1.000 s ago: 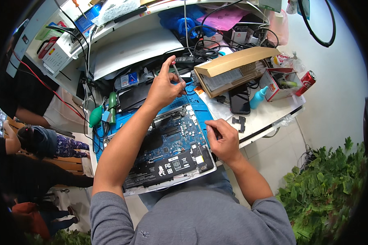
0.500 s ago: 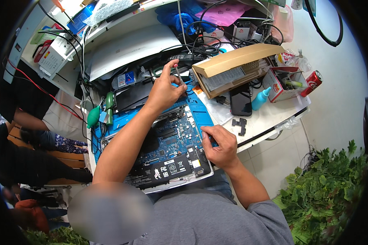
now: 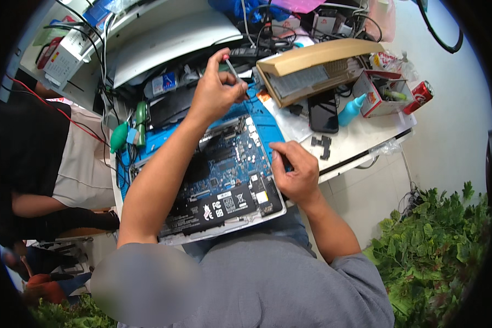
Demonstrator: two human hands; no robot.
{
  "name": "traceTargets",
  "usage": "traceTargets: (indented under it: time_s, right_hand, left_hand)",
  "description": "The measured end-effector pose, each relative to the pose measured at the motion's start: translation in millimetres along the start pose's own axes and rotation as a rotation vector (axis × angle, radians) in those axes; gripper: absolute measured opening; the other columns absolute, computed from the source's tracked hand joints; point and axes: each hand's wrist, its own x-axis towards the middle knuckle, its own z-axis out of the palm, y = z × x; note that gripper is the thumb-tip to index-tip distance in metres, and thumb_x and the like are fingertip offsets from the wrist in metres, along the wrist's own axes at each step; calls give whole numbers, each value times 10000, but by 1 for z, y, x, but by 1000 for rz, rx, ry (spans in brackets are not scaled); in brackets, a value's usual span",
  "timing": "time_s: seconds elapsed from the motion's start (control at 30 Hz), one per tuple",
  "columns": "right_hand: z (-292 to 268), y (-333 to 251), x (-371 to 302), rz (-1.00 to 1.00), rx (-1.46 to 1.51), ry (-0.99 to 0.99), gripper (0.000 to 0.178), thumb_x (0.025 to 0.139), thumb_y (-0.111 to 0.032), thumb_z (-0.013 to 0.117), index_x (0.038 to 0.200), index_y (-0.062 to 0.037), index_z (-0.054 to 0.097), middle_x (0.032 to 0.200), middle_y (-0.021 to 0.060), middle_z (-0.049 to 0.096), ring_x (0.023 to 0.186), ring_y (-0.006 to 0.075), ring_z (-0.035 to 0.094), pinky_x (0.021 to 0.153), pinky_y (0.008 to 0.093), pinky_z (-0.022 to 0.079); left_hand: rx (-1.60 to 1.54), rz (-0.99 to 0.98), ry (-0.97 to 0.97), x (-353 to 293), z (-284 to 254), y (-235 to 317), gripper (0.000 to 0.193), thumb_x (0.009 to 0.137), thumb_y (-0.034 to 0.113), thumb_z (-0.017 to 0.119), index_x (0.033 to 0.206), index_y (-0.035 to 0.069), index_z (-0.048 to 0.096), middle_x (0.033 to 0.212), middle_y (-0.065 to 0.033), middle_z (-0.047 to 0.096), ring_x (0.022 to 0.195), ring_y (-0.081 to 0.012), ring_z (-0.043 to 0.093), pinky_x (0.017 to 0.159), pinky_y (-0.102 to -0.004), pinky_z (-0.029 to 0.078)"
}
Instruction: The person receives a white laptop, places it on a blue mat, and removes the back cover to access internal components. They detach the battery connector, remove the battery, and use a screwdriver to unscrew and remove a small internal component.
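My left hand (image 3: 216,92) is closed around a slim precision screwdriver (image 3: 233,70) with a red cap, one finger on the cap. It hovers over the far edge of the blue work mat (image 3: 263,121), beyond an opened laptop (image 3: 235,167); the screwdriver's tip is hard to make out. Bare in the laptop lie a blue circuit board and a black battery (image 3: 218,210). My left forearm covers part of its left side. At the laptop's right edge is my right hand (image 3: 297,170), fingers curled and thumb near the index finger; whatever they may hold is hidden.
Right of the mat are a black phone (image 3: 323,115), a light-blue bottle (image 3: 351,111), a small black bracket (image 3: 322,146), an open cardboard box (image 3: 290,63) and a red can (image 3: 419,97). A green air blower (image 3: 119,136) lies left. Another person (image 3: 38,147) stands at left.
The whole view has shifted, so the bench and laptop sit higher in the picture. My left hand keeps its hold on the screwdriver, which leans slightly differently. My right hand stays by the laptop's edge.
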Motion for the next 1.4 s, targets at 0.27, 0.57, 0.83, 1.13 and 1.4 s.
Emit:
traceTargets:
  time_s: [0.27,0.57,0.83,1.13,1.4]
  right_hand:
    - [-11,-7,0,115,141,-168,198,907,-22,747,1104,-7,759,926,118,724,745,213,695,675,317,555]
    - [-23,-38,-36,83,1,-242,454,847,-122,849,1265,-10,711,1254,211,668,1157,401,659,1012,462,529]
    - [-24,-59,-48,11,-88,-275,454,812,-128,876,1231,-32,732,1289,170,639,1218,368,602,1055,475,485]
    - [-13,-58,-46,-111,-158,-346,354,843,-153,861,1169,-41,780,1279,146,651,1242,358,580,1074,494,444]
    - [-11,-55,-48,-111,-162,-334,355,845,-174,870,1163,-38,789,1283,151,652,1243,359,574,1076,494,444]
  left_hand:
    - [-177,-45,83,-69,-13,56,889,979,0,762,1654,-12,183,940,-179,735,822,-284,807,724,-380,709]
    - [-253,-186,192,-181,-8,78,883,1028,-7,707,1691,56,128,1050,-178,714,879,-272,803,786,-372,698]
    - [-317,-230,270,-213,8,73,909,1028,-21,700,1701,101,102,1082,-157,703,856,-253,797,776,-373,705]
    - [-199,-125,314,-214,21,65,867,1050,-24,665,1702,129,115,1108,-165,693,895,-241,800,798,-347,712]
    - [-68,-80,292,-212,29,59,878,1036,-53,678,1697,125,130,1120,-140,703,905,-203,791,831,-316,698]
